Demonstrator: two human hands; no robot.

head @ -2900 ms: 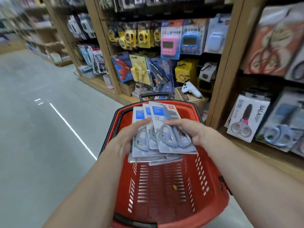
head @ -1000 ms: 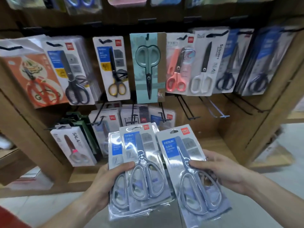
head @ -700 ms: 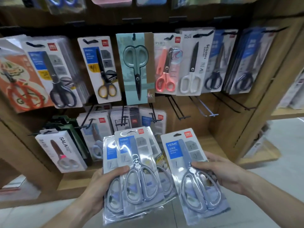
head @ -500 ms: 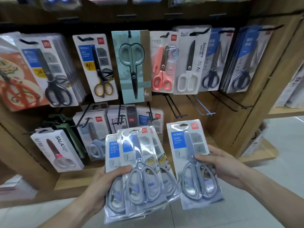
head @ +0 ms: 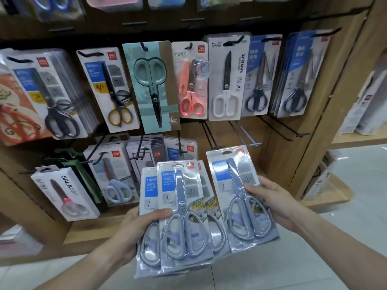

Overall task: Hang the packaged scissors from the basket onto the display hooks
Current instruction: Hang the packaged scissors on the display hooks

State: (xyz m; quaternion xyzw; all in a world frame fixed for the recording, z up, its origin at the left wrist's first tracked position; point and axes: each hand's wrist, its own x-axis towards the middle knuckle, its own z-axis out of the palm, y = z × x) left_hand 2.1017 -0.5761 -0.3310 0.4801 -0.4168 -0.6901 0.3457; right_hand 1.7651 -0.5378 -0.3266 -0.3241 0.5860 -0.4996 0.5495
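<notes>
gripping packs labelled "home", apparently, both hands.

wooden shelving unit, pale tiled floor, dark back panel

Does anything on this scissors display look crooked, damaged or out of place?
Mostly tidy. The white boxed scissors marked SALA at lower left hang tilted, top leaning left. Several black wire hooks right of centre are bare. No damage is visible.
</notes>
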